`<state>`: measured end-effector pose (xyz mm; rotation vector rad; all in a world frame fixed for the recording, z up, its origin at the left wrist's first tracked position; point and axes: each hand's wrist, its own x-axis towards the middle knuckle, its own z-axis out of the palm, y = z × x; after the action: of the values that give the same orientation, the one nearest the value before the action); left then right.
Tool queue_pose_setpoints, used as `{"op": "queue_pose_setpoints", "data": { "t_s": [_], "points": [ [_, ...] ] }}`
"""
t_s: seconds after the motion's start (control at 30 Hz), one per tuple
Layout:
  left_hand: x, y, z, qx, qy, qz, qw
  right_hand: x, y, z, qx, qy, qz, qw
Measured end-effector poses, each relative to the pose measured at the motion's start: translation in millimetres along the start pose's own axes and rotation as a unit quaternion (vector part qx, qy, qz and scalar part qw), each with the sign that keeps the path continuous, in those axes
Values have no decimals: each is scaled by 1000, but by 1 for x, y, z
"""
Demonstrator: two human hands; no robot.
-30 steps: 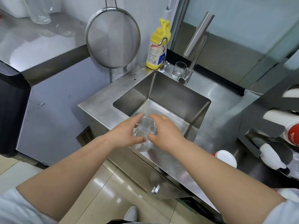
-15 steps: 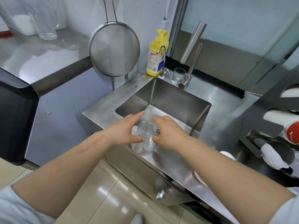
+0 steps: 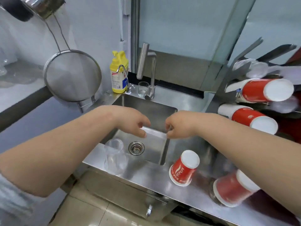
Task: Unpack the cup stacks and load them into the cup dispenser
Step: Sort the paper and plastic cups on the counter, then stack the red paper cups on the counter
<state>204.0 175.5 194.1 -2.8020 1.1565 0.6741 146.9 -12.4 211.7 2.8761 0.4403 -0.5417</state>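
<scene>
— Clear cup stack (image 3: 116,158) lies on its side at the sink's (image 3: 169,111) near left corner, half over the rim, below and left of both hands, touching neither.

— And the hands?

— Left hand (image 3: 132,122) and right hand (image 3: 178,126) hang over the basin, fingers curled, pinching a thin clear strip (image 3: 154,133) stretched between them. It looks like wrapping film, though blur keeps me from being sure.

— Anything near the edge?

— Two red paper cups stand upside down on the table by the front edge: one (image 3: 184,168) just right of the sink, the other (image 3: 234,188) partly under the right forearm. The drain (image 3: 136,147) sits just beside the clear stack.

— Room to move?

— The basin is open beneath the hands. At the right, the cup dispenser (image 3: 260,95) shows red cup ends sticking out. Behind stand the faucet (image 3: 152,75), a small glass (image 3: 143,89) and a yellow bottle (image 3: 118,75).
</scene>
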Motion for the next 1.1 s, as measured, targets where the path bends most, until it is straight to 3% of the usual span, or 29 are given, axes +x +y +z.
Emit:
{"op": "queue_pose_setpoints", "data": {
  "t_s": [0.2,0.33,0.73,0.87,1.1],
  "points": [
    [45,49,5,-26,-26,55,998,-39,40,21,54,-25,98,993],
    [67,76,36,-113,-57,78,989,-61,49,50,117,-48,133,983],
    [87,109,119,-267,12,113,957,-77,28,148,376,90,161,908],
    [87,115,122,-277,36,103,955,-78,26,157,418,128,171,883],
    [81,118,107,-303,40,95,948,-84,37,151,430,149,177,873]
  ]
}}
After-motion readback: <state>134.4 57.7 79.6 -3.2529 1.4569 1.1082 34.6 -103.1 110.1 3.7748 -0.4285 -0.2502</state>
